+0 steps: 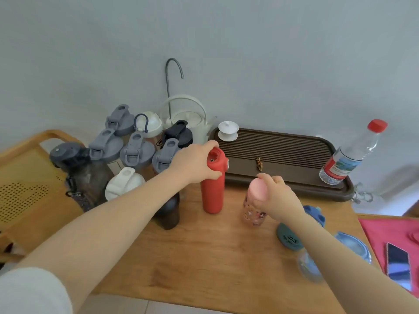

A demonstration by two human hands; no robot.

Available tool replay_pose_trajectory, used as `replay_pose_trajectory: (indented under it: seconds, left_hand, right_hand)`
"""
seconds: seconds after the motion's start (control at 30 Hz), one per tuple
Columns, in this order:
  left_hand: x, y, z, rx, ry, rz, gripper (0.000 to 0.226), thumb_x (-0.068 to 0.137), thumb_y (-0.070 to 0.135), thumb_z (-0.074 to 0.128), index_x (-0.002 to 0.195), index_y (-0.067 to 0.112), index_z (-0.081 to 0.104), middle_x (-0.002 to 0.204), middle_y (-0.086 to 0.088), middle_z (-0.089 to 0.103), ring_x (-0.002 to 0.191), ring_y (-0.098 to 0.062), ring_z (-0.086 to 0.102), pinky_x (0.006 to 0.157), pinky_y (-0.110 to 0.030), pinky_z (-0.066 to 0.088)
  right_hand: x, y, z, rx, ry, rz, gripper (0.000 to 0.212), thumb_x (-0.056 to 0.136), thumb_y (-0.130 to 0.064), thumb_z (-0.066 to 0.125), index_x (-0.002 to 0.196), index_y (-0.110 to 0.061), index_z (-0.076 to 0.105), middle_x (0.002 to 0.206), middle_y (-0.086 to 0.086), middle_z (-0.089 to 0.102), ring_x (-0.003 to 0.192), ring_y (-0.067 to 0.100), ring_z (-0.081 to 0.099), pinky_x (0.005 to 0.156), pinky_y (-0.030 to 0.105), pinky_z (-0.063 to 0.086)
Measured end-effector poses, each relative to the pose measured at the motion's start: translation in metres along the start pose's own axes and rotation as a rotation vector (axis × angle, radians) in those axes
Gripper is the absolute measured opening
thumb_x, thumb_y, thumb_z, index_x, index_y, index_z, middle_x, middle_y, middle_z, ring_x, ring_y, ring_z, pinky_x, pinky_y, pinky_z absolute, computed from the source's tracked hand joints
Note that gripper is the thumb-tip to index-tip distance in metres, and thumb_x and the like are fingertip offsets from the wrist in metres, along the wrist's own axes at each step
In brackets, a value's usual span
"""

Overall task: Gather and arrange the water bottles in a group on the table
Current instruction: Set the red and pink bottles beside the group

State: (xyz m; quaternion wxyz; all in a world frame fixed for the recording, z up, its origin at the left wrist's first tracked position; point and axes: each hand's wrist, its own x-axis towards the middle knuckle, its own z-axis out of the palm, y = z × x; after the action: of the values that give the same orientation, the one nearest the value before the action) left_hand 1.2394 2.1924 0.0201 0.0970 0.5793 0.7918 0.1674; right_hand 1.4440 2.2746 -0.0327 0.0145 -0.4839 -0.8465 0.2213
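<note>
The left hand grasps the top of the red bottle, upright on the desk beside the bottle group, while the right hand grasps the pink-capped bottle nearby.

**Soft, even daylight; wide-angle bend and blurred right edge**

The scene is bright and diffuse, with no harsh glare. The pale wall shades slightly darker toward the top corners. Shadows are faint and soft: a grey one falls on the wall right of the clear plastic bottle. The wooden table carries a mild sheen. Straight edges bow near the frame borders. The blue items at lower right are smeared and out of focus.
</note>
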Motion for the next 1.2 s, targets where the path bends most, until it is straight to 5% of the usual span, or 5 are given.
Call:
replay_pose_trajectory:
  seconds: [0.17, 0.5, 0.73, 1.0, 1.2]
  left_hand:
    - [-0.001, -0.018, -0.01, 0.105, -0.037, 0.002, 0.062, 0.071, 0.041, 0.069, 0.122, 0.024, 0.04, 0.105, -0.001, 0.058, 0.088, -0.02, 0.051, 0.071, -0.032, 0.04]
    - [0.023, -0.035, -0.011, -0.05, -0.042, 0.014, 0.076, 0.072, 0.034, 0.071, 0.136, 0.023, 0.032, 0.128, -0.007, 0.05, 0.115, -0.025, 0.049, 0.088, -0.038, 0.044]
    - [0.036, -0.04, -0.015, 0.164, -0.07, 0.047, 0.069, 0.073, 0.043, 0.065, 0.134, 0.029, 0.036, 0.12, -0.003, 0.052, 0.111, -0.024, 0.049, 0.094, -0.04, 0.032]
    - [0.04, -0.047, -0.011, 0.21, -0.097, 0.106, 0.074, 0.078, 0.048, 0.06, 0.14, 0.027, 0.027, 0.125, -0.006, 0.047, 0.112, -0.027, 0.048, 0.098, -0.042, 0.027]
    - [0.04, -0.053, -0.007, 0.179, -0.069, 0.116, 0.077, 0.079, 0.051, 0.059, 0.142, 0.026, 0.024, 0.129, -0.008, 0.046, 0.118, -0.028, 0.045, 0.102, -0.043, 0.026]
  right_hand:
    - [0.001, -0.013, 0.004, 0.037, -0.006, -0.022, 0.07, 0.078, -0.04, 0.063, 0.139, -0.031, 0.029, 0.137, 0.004, 0.035, 0.116, 0.031, 0.045, 0.089, 0.041, 0.047]
    - [-0.003, -0.034, 0.018, 0.07, 0.04, -0.009, 0.069, 0.077, -0.041, 0.064, 0.138, -0.031, 0.032, 0.135, 0.002, 0.037, 0.116, 0.028, 0.046, 0.09, 0.04, 0.048]
    - [0.017, -0.052, 0.007, 0.091, 0.117, -0.025, 0.069, 0.078, -0.04, 0.064, 0.138, -0.031, 0.032, 0.139, 0.004, 0.037, 0.119, 0.031, 0.045, 0.09, 0.039, 0.045]
    - [0.051, -0.079, 0.027, 0.023, 0.028, -0.077, 0.068, 0.077, -0.04, 0.065, 0.136, -0.027, 0.033, 0.133, 0.008, 0.038, 0.112, 0.036, 0.049, 0.087, 0.043, 0.047]
    - [0.056, -0.077, 0.038, 0.096, 0.077, -0.152, 0.064, 0.081, -0.031, 0.065, 0.137, -0.022, 0.035, 0.135, 0.01, 0.038, 0.112, 0.036, 0.042, 0.095, 0.04, 0.036]
